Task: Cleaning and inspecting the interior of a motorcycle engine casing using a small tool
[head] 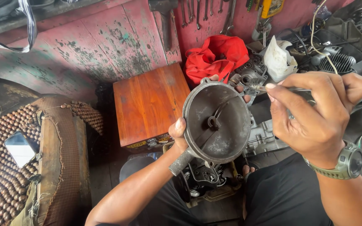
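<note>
Above the lap, left hand [180,134] fingers clamp the round metal cover's [217,122] rim; right hand [315,115] fingers pinch a thin tool [261,88].

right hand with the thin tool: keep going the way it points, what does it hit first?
Most likely the upper rim of the round metal cover held in the left hand. The right hand points its thin tool left at that rim; depth is unclear, so contact can't be confirmed.

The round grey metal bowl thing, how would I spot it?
Find the orange wooden box by the red wall. Right of it, the left hand holds up a round grey metal cover. Unlike nearby engine parts, it is dish-shaped with a stubby pipe.
</note>
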